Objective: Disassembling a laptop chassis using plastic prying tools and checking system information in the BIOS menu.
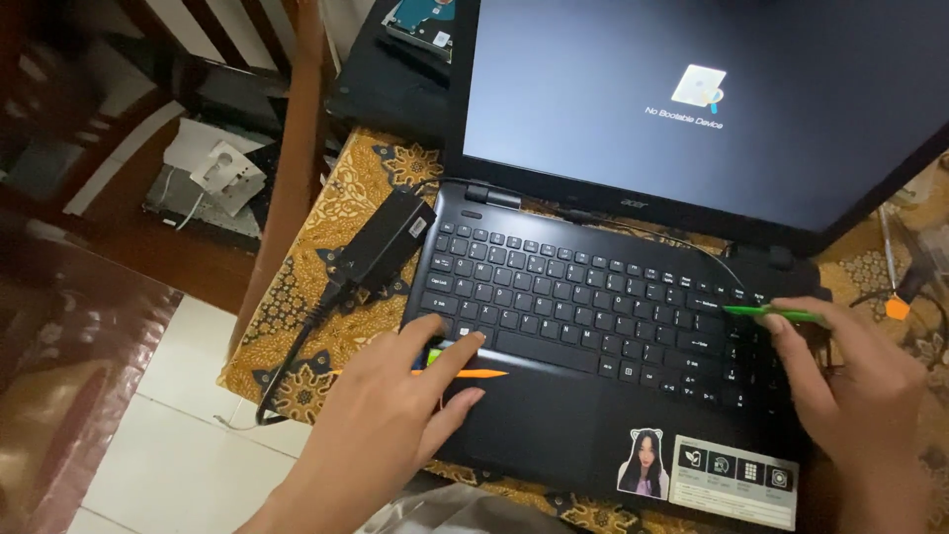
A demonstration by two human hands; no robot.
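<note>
The left hand (395,405) reaches in from the near left, fingers pinched together on an orange pry tool (474,374) lying at the palm rest's edge of the open black laptop (603,297). The right hand (850,381), near right, pinches a green pry tool (771,312) over the keyboard's right side.

Table (297,178): wooden, its left edge showing bare beside the cloth
Cloth (326,287): gold-and-black batik, spread over the table top
Laptop (593,297): black, open, on the cloth at the middle
Power adapter (386,240): black, on the cloth near the left edge, touching the laptop's left side
</note>
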